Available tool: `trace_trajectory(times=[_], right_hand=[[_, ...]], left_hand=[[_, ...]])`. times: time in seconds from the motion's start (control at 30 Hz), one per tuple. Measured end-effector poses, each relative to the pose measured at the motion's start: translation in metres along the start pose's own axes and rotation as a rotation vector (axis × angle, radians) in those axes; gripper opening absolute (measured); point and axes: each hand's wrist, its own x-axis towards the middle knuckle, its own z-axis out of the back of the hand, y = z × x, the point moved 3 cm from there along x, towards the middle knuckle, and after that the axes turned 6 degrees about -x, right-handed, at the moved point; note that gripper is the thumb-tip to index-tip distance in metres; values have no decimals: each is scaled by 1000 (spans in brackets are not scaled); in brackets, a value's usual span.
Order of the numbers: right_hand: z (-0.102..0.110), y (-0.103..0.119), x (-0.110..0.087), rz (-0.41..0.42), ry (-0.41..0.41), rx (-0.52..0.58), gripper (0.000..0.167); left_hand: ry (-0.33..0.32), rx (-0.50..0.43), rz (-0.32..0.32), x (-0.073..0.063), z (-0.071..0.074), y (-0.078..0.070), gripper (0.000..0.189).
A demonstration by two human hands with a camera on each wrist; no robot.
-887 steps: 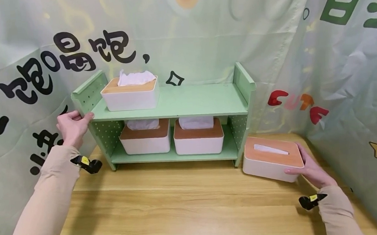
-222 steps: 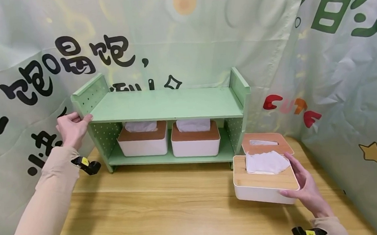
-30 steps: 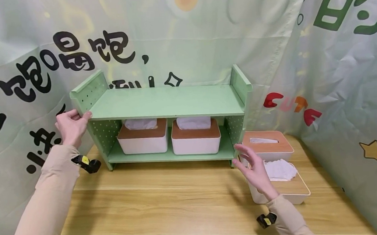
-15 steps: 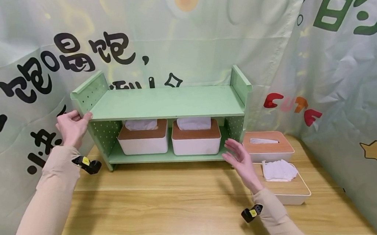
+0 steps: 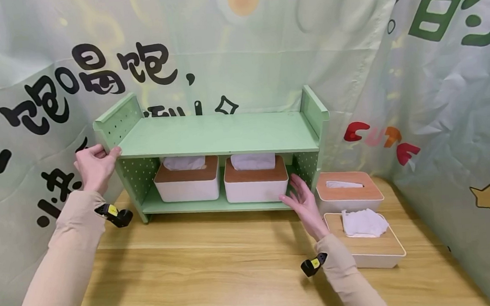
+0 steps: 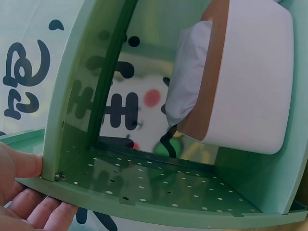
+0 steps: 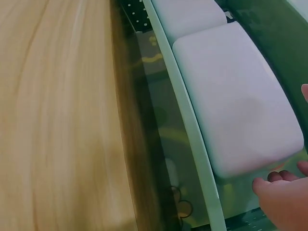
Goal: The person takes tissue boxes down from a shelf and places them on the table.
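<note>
My left hand grips the front left edge of a green two-tier shelf, thumb on one side of the panel and fingers on the other in the left wrist view. On the lower tier stand two white tissue boxes with brown lids, a left one and a right one, tissue poking out of each. My right hand reaches in at the right end of the right box, fingers spread. The right wrist view shows its fingertips close to that box's end, thumb toward the front.
Two more tissue boxes stand on the wooden table right of the shelf: a rear one with its tissue low in the slot, and a front one with tissue bunched up. Printed cloth hangs behind and at both sides.
The box from the upper tier was carried by my right hand and now stands on the table before the rear box. My right hand, now without it, moved left to the lower tier.
</note>
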Motion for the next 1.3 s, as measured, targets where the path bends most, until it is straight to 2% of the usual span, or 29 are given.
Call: trace_trajectory(times=[0.2,0.37,0.6,0.83,1.3], right_hand=[[-1,-4,14,-11,-16,-35,84],[-1,-6,26,-22,-12,-39,86],[0,-15,40,-38,25,1,90],[-1,-25,53,-69,88,-77,103],[-4,-29,73,-147,103,-157,116]], left_hand=[[-14,52,20,0,0,-1,48],[-15,36,-3,-1,1,-2,48],[-16,32,1,-1,0,-3,48],[4,-10,-15,-1,-1,-1,48],[-9,-23,-19,-1,-1,-1,46]])
